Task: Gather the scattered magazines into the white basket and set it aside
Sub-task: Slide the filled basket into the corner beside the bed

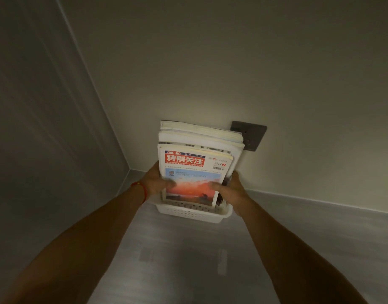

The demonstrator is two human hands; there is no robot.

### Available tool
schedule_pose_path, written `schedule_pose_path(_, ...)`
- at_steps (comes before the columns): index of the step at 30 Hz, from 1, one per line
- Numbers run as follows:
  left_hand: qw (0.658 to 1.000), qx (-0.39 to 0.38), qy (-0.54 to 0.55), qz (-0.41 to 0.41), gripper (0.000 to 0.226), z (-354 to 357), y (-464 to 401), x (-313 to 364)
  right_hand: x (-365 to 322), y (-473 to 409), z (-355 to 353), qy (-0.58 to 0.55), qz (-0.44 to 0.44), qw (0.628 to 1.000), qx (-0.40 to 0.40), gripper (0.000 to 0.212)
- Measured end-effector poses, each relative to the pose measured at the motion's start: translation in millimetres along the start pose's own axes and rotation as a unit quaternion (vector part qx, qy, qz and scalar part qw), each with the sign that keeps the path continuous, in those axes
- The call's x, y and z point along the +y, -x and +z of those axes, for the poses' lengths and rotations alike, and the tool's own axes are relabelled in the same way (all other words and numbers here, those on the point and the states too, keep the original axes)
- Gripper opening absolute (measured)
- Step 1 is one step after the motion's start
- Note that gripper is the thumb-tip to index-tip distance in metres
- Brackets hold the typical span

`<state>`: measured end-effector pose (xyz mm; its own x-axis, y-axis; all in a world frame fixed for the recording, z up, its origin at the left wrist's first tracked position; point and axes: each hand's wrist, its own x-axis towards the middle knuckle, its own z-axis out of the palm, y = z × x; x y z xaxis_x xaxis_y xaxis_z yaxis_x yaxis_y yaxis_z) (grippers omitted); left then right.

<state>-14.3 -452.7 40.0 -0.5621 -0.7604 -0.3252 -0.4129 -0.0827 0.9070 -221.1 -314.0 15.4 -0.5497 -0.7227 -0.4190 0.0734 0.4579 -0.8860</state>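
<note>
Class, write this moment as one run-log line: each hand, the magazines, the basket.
left hand: grips magazines | right hand: grips magazines | magazines: upright in white basket | basket: by wall, near grey socket plate

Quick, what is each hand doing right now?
Left hand: grips the left side of the magazines standing in the white basket.
Right hand: grips their right side.

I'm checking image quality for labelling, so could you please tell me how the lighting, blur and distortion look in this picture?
Head view: dim overall, brightest on the cream wall behind the stacked magazines; wide-angle lens stretches both forearms; left hand and right hand look soft; white perforated plastic basket sharp enough; faint reflections on the grey floor.
</note>
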Motion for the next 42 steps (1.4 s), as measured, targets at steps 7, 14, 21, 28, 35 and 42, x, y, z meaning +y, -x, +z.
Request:
schedule_pose_path(7, 0.997, 0.004, 0.077, -0.015, 0.067, 10.0, 7.3, -9.2, 0.1, 5.1, -3.5, -0.049, 0.013, 0.998, -0.028, 0.067)
schedule_pose_path(14, 0.992, 0.047, 0.12, -0.004, 0.069, 30.3, 39.4, -21.8, 8.3, 24.7, -7.5, -0.02, 0.008, 0.998, -0.053, 0.079)
schedule_pose_path(21, 0.984, 0.104, 0.141, -0.003, 0.074, 51.2, 104.5, -31.5, 27.9, 62.7, -16.2, -0.005, -0.001, 0.994, -0.112, 0.078)
schedule_pose_path(28, 0.961, 0.185, 0.207, -0.004, 0.074, 74.5, 189.8, -51.1, 50.3, 102.7, -11.4, 0.02, -0.035, 0.984, -0.171, 0.077)
schedule_pose_path(35, 0.925, 0.3, 0.231, -0.028, 0.074, 95.1, 268.9, -82.3, 69.3, 131.0, 10.1, 0.098, -0.06, 0.957, -0.267, 0.085)
schedule_pose_path(42, 0.879, 0.401, 0.245, -0.082, 0.07, 98.6, 326.3, -109.8, 70.9, 150.9, 49.8, 0.146, -0.079, 0.916, -0.365, 0.084)
